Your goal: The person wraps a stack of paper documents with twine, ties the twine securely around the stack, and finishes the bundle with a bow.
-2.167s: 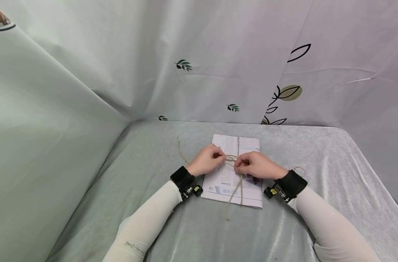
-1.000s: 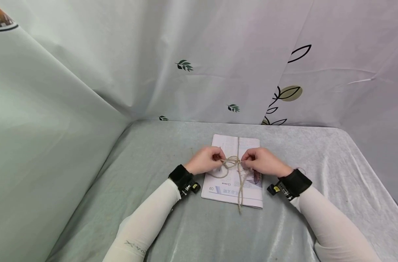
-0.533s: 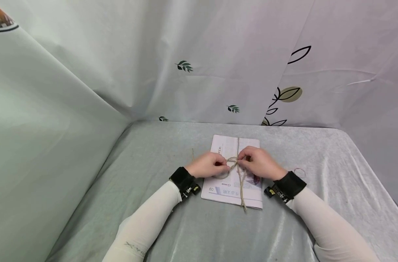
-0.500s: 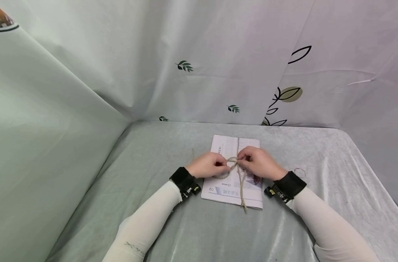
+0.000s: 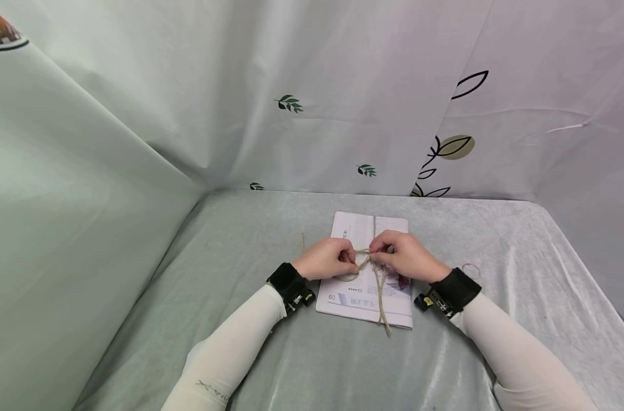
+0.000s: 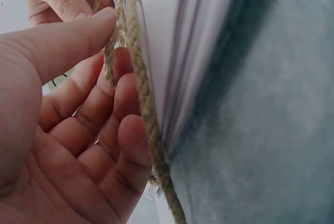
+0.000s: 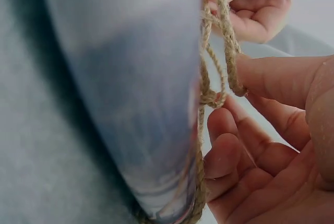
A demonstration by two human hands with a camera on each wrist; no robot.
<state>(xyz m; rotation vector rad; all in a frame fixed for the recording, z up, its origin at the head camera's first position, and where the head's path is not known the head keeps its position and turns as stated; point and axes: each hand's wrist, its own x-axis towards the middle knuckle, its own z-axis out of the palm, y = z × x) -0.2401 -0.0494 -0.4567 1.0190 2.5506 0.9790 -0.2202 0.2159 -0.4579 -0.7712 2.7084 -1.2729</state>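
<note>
A folded stack of newspapers [image 5: 337, 299] lies on the table with twine [image 5: 381, 297] running down its length and ends hanging over the near edge. My left hand [image 5: 326, 259] is at the stack's left half, its thumb and fingers pinching a strand of twine [image 6: 110, 59] in the left wrist view. My right hand [image 5: 405, 256] pinches twine [image 7: 229, 46] between thumb and finger near the middle crossing. Between the hands a small loop of twine stretches. The crossing itself is partly hidden by my right fingertips. Another strand runs along the stack below my left fingers.
A thin reddish ring [image 5: 471, 270] lies on the grey tablecloth [image 5: 250, 240] right of the stack, close to my right wrist. One twine end [image 5: 302, 242] sticks up behind my left hand. White curtains [image 5: 312, 137] stand behind the table and at its left.
Compared with a second ago, the hands are closer together and the left hand sits slightly lower. The bow-like loops between them look smaller. The hanging twine ends have swung to the right.
</note>
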